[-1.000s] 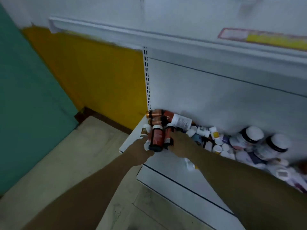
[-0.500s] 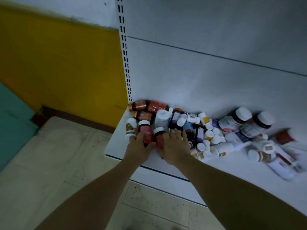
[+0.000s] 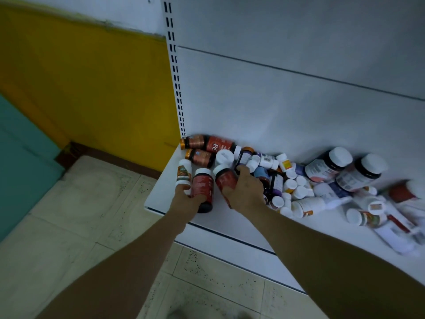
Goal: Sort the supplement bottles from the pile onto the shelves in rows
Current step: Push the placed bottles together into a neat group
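Note:
A pile of supplement bottles point(image 3: 287, 178) lies scattered on the white bottom shelf point(image 3: 161, 196), against the back panel. My left hand point(image 3: 187, 200) grips a red-labelled bottle with a white cap point(image 3: 202, 186) near the shelf's left front corner; a small white bottle point(image 3: 184, 172) touches its fingertips. My right hand point(image 3: 247, 192) grips a second red bottle with a white cap point(image 3: 226, 179) just to the right. Copper-coloured bottles point(image 3: 199, 149) lie on their sides at the back left corner.
Two large dark bottles with white caps point(image 3: 345, 168) lie at the back right. The slotted shelf upright point(image 3: 176, 72) rises at the left. A yellow wall point(image 3: 92, 88) and a tiled floor point(image 3: 80, 215) lie left of and below the shelf.
The view has dropped and swung toward the bottom shelf. Both hands have closed round the two red bottles and drawn them slightly toward the shelf's front edge.

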Available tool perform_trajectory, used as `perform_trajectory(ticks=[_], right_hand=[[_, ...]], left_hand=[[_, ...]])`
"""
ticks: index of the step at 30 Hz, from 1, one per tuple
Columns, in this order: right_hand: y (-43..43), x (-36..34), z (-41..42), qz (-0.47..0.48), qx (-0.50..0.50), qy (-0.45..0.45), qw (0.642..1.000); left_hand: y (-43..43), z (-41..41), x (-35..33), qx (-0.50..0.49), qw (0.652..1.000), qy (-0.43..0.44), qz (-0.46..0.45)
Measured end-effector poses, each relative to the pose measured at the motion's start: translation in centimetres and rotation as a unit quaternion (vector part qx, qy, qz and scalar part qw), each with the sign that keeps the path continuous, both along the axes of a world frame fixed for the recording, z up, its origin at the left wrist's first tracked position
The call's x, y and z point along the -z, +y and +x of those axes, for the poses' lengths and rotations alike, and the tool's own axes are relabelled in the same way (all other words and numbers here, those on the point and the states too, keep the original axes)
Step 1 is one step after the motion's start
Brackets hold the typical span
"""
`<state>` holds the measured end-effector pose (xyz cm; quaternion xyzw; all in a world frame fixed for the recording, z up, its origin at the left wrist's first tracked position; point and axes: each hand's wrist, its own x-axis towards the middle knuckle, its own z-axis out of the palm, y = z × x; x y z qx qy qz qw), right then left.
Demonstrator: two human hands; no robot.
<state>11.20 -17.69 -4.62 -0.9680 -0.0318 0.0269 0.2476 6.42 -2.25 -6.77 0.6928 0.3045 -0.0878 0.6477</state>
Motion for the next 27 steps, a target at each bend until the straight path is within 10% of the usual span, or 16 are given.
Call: perform_trajectory(ticks=[6, 15, 21, 27], right_hand=[[-1.4, -4.4, -0.9, 0.383, 0.106, 0.110, 0.911], [-7.6, -11.9, -6.9, 0.756, 0.096, 0.322, 0.561], [-12.0, -16.5, -11.0, 0.763, 0.010, 0.278, 0.583], [-16.1, -20.2, -15.5, 0.718, 0.036, 0.102, 0.688]], left_hand=[[-0.6, -2.0, -4.3, -0.069, 0.972, -0.037, -0.223], [-4.1, -7.9, -14.1, 0.017, 0.919, -0.161, -0.361], [-9.2, -10.9, -19.3, 0.051, 0.904, -0.200, -0.374], [-12.6, -11.6, -23.1, 0.156, 0.895, -0.228, -0.349]])
